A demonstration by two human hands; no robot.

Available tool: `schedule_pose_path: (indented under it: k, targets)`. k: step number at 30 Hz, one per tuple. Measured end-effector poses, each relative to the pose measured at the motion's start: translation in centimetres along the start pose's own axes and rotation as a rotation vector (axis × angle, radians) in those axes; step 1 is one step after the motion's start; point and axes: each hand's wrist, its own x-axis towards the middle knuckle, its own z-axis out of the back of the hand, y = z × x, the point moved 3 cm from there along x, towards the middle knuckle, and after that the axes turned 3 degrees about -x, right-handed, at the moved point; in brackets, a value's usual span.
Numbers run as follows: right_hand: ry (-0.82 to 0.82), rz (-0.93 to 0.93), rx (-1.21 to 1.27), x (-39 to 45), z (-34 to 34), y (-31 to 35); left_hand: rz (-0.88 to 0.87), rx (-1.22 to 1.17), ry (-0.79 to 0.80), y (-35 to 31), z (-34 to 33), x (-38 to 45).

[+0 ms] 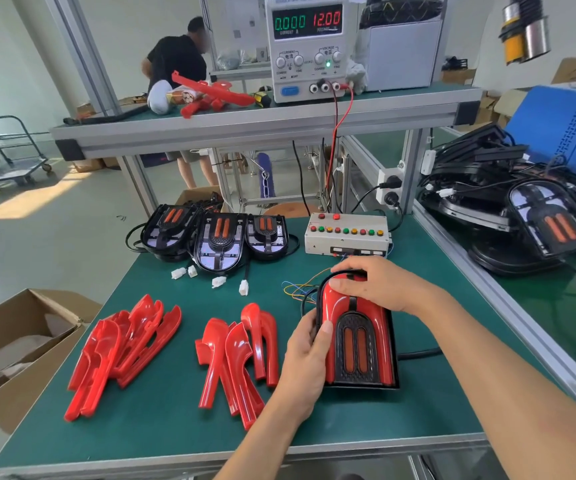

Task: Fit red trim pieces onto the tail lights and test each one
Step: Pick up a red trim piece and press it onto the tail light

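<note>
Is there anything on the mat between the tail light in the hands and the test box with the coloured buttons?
Nothing solid. Between the tail light, held by the left hand and right hand, and the test box lies bare green mat, with only thin coloured wires to the left.

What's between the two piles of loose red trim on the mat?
Bare green mat in the head view: a clear strip separates the left trim pile from the right trim pile.

Right hand [373, 285] covers the tail light's [357, 344] top end. Power supply [305, 46] top is cropped; knob labels are illegible.
</note>
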Motion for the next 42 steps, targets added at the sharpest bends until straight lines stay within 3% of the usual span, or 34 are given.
schedule_pose_path:
  k: [13,22,29,42]
  targets:
    - [-0.061,0.056,0.143,-0.1,-0.7,0.3,-0.022,0.106,0.106,-0.9,1.4,-0.2]
    - [0.029,0.033,0.196,-0.5,-0.1,0.9,-0.047,0.135,0.056,-0.5,1.3,-0.4]
    - [-0.02,0.038,0.342,-0.9,-0.4,0.7,-0.048,0.134,0.039,-0.3,1.2,-0.2]
    - [0.027,-0.049,0.387,-0.5,-0.5,1.2,-0.022,0.101,0.068,-0.3,1.6,-0.3]
